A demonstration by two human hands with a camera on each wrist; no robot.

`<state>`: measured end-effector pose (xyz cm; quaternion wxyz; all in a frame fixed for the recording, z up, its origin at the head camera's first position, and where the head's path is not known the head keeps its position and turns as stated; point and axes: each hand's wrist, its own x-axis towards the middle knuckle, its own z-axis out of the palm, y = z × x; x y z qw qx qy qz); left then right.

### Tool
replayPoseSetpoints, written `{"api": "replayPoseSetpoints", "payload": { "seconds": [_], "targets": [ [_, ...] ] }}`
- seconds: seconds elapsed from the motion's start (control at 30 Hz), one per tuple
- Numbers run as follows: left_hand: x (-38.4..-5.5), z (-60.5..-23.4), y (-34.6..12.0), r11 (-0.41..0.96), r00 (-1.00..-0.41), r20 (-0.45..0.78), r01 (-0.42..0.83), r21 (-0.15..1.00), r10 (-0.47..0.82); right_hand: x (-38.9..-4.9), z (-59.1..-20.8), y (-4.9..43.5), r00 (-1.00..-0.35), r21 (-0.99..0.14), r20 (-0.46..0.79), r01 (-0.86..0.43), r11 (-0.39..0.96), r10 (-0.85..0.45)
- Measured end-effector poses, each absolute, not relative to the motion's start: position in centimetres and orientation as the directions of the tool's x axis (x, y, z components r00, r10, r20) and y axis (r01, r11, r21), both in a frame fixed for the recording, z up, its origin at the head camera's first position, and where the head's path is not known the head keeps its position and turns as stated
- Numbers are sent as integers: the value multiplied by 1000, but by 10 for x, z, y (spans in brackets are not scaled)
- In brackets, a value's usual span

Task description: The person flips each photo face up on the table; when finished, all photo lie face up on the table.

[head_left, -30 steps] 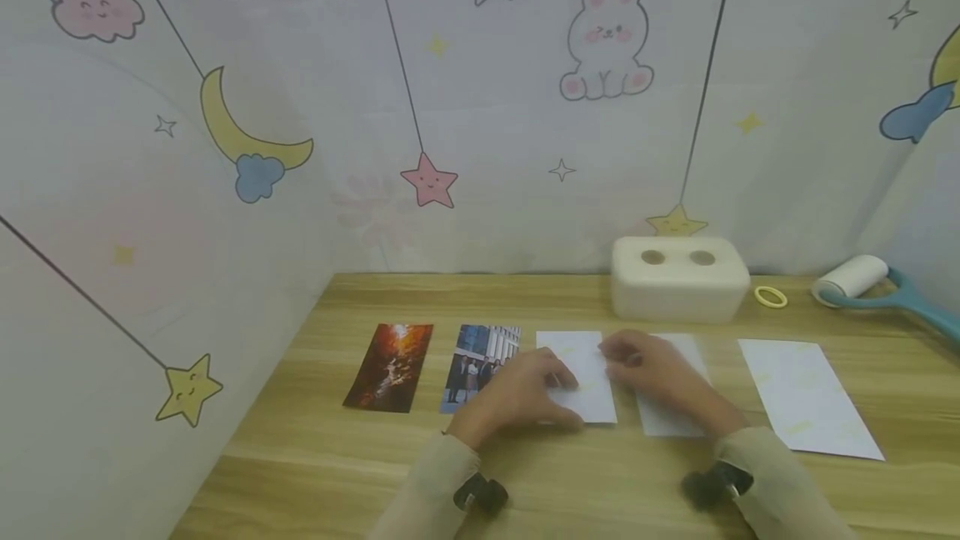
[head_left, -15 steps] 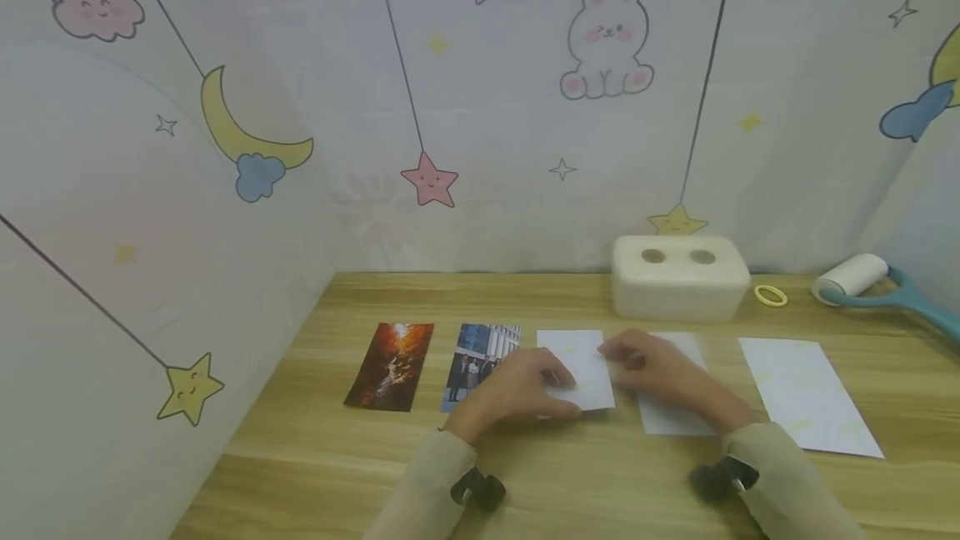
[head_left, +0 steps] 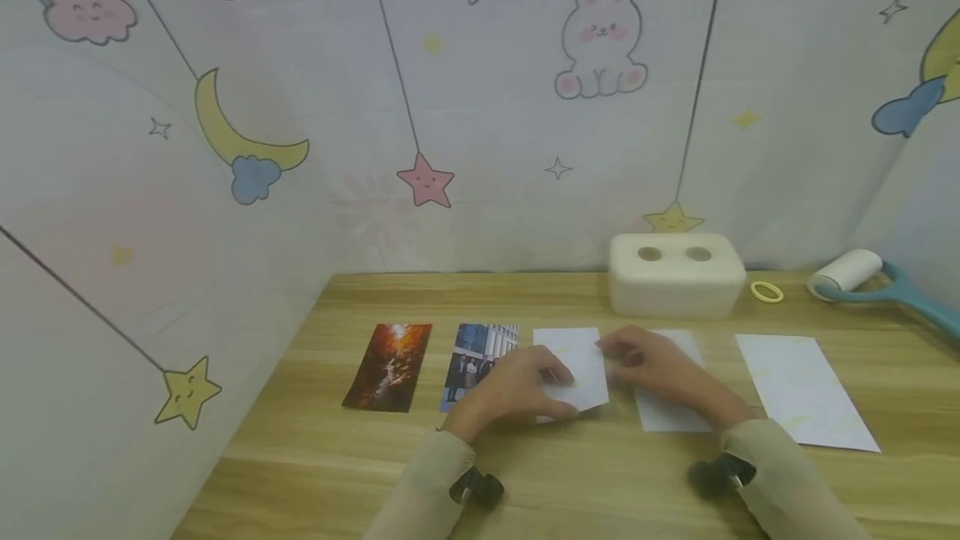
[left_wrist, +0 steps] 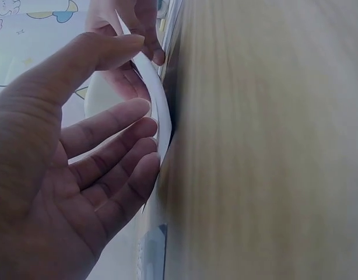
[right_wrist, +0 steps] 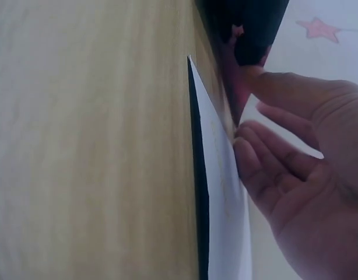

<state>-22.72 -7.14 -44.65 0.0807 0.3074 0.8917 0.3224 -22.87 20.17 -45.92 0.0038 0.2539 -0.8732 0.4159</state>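
Observation:
A photo print [head_left: 588, 373] lies white back up in the middle of the row, its near right corner lifted and bowed. My left hand [head_left: 517, 386] holds it, fingertips on the white back and thumb at the near edge; the left wrist view shows the curved photo print [left_wrist: 158, 111] against those fingers. My right hand [head_left: 652, 365] pinches its right edge. In the right wrist view the dark printed side of the photo print [right_wrist: 263, 26] shows beside my right thumb. A white sheet [head_left: 663, 415] lies partly under my right forearm.
To the left lie an autumn-coloured photo [head_left: 387, 367] and a photo of several people [head_left: 465, 365]. Another white-backed sheet [head_left: 806, 390] lies right. Behind stand a white box [head_left: 675, 282] with two holes, a yellow ring [head_left: 767, 292] and a white roller [head_left: 847, 273] with a blue handle.
The near right corner of the middle photo print has risen off the table and bent upward, with a dark area showing beneath. Both hands stay nearly in place; the head view shifts slightly.

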Motion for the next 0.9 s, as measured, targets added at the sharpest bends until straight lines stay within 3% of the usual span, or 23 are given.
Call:
{"api": "replayPoseSetpoints", "payload": {
  "seconds": [0.4,0.9],
  "targets": [
    [-230,-450,-73,556,-766,105,546,627,635,-229,-458,195,-873,-728,266,-460,508,-409],
    [-230,-454,-69,564,-817,141,499,658,559,-228,-456,190,-854,-790,231,-444,423,-466]
  ]
}}
